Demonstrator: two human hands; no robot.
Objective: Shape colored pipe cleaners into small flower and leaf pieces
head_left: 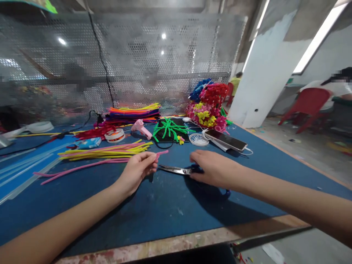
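Several pink pipe cleaners (88, 167) are pinched in my left hand (140, 167). Their long ends trail left over the table, and a short pink end (163, 152) sticks out past my fingertips. To the right, my right hand (211, 167) closes over the dark handles of a pair of scissors (177, 170). The silver blades lie low over the table and point left, close to my left fingers. Part of the scissors' handles is hidden under my hand.
Yellow and pink pipe cleaners (104, 151) lie behind my left hand. Beyond are a pink glue gun (141, 128), green pipe-cleaner pieces (170, 126), a dish of white beads (198, 139), a phone (227, 140) and fuzzy flowers (209, 106). A perforated metal screen (132, 47) stands behind the table.
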